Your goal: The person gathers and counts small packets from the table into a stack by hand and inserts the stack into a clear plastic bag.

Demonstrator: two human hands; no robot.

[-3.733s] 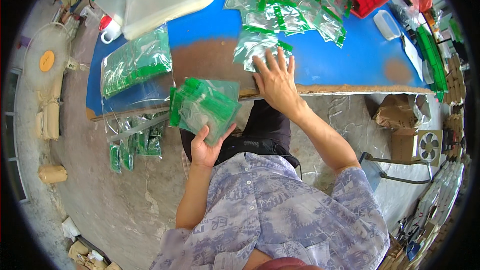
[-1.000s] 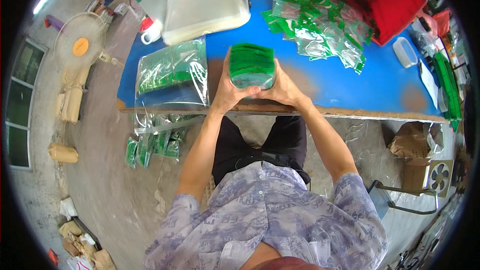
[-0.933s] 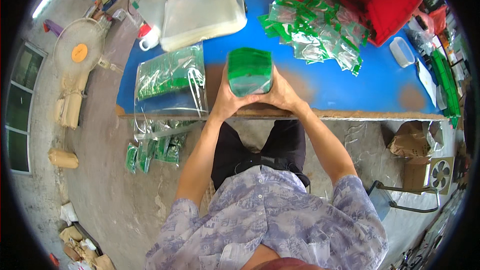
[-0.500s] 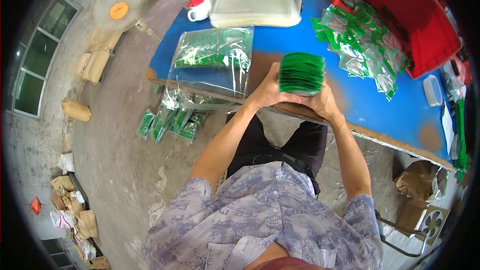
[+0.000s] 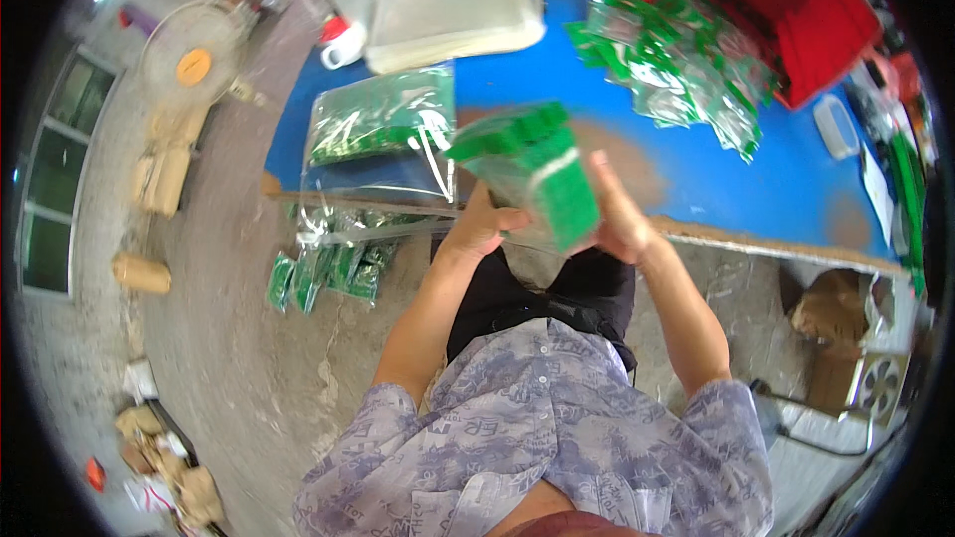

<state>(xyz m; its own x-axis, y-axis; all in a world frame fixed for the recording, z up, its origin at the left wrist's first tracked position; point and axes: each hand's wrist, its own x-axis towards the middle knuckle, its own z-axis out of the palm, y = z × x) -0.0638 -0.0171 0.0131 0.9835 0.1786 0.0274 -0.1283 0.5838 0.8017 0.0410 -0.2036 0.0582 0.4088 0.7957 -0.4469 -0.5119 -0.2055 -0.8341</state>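
Over the table's near edge I hold a thick stack of clear packets with green tops, tilted and smeared by motion. My left hand is closed on its lower left side, the thumb in front and some fingers hidden. On the stack's right side, my right hand has its fingers stretched up, somewhat apart from the packets; its palm is close to the lower corner, and whether it touches is unclear. To the left lies a large clear bag with green packets inside, its lower part hanging over the table edge.
On the blue table, loose green packets spill from a tipped red bin. A translucent tub and white jug stand at the back. Several packets hang or lie below the table's left edge.
The stack has tipped from upright and swung left, now showing its side. My right hand's fingers have opened away from it. The view has shifted slightly right.
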